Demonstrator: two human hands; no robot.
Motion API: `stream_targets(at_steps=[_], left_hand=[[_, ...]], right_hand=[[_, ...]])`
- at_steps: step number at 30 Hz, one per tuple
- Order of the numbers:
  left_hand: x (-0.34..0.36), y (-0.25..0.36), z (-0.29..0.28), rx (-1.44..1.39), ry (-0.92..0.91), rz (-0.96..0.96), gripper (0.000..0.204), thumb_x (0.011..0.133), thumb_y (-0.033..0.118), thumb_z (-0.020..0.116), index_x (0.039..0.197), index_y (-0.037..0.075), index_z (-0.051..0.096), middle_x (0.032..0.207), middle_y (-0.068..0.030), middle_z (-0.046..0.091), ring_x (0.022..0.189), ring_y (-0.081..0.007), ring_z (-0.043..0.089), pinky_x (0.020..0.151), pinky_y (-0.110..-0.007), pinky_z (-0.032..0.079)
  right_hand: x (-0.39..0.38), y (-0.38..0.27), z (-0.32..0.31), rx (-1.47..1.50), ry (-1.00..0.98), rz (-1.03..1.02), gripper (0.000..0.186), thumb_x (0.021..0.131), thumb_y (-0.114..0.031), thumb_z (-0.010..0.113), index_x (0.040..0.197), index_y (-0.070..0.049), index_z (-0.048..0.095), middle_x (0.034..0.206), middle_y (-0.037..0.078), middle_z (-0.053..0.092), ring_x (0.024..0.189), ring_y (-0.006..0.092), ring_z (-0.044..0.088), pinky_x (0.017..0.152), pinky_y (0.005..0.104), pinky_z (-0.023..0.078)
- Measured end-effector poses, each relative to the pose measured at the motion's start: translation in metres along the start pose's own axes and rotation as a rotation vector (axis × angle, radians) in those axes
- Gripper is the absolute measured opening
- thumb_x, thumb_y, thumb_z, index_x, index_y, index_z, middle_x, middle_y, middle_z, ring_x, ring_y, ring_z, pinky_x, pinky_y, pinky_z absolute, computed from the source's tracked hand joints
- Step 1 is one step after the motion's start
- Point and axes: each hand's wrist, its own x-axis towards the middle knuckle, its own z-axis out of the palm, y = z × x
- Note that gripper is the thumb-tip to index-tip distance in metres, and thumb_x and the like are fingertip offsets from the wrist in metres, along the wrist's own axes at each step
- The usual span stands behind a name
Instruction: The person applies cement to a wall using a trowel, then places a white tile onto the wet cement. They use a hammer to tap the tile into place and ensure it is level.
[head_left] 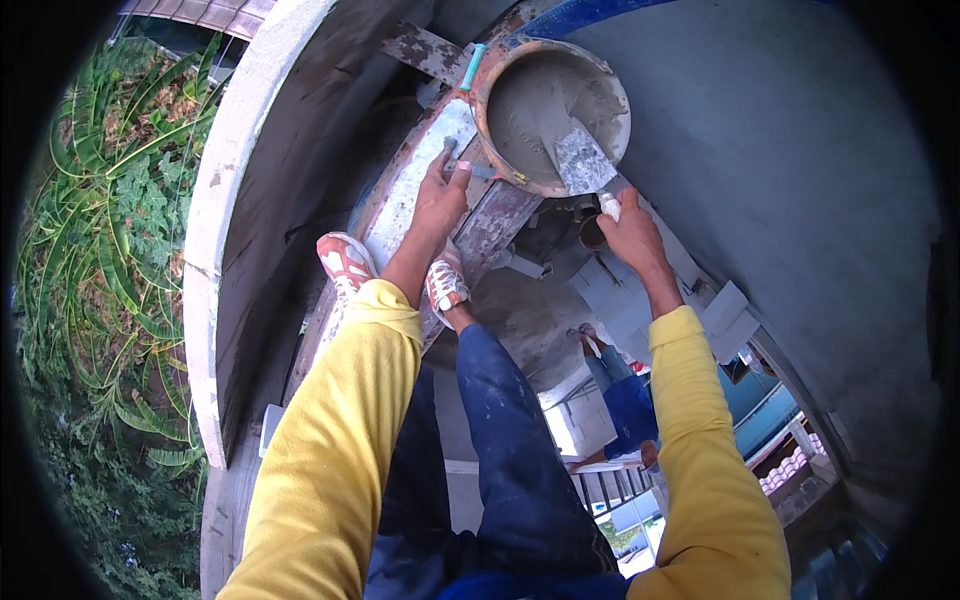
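Observation:
My right hand (634, 238) is closed round the pale handle of a trowel (584, 160). Its flat, mortar-smeared blade rests at the near right side of a round bucket (484, 112), over the wet grey mortar (525, 110) inside. Left of the bucket, my left hand (440, 200) reaches over a white-stained plank, thumb and forefinger apart. A grey fingertip or bit of mortar shows at its far end. Nothing is plainly gripped there, though the other fingers are partly hidden.
My shoes (447, 280) stand on the narrow plank (400, 205), high above a lower floor. A curved wall edge (210, 260) runs along the left, with plants beyond. A grey plastered wall (780, 180) rises at right. Below, another person (628, 410) stands near a railing.

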Motion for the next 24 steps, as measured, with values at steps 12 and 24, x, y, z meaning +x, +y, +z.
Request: stream_targets(at_steps=[12, 24], left_hand=[[0.058, 0.004, 0.037, -0.127, 0.021, -0.016, 0.041, 0.106, 0.046, 0.06, 0.108, 0.005, 0.063, 0.092, -0.0035, 0.065, 0.081, -0.0139, 0.068, 0.076, -0.033, 0.061], [0.061, 0.012, 0.022, 0.026, -0.127, -0.036, 0.046, 0.109, 0.047, 0.053, 0.123, 0.003, 0.061, 0.106, -0.0049, 0.068, 0.093, -0.0167, 0.069, 0.087, -0.037, 0.06]], right_hand=[[-0.106, 0.07, 0.051, 0.124, -0.172, 0.291, 0.058, 0.107, -0.056, 0.046, 0.131, -0.004, 0.055, 0.11, 0.031, 0.072, 0.103, 0.0529, 0.067, 0.087, 0.0603, 0.051], [-0.002, 0.053, 0.15, 0.106, 0.527, -0.008, 0.027, 0.096, -0.017, 0.071, 0.112, -0.004, 0.054, 0.099, 0.022, 0.068, 0.093, 0.0453, 0.068, 0.076, 0.0539, 0.053]])
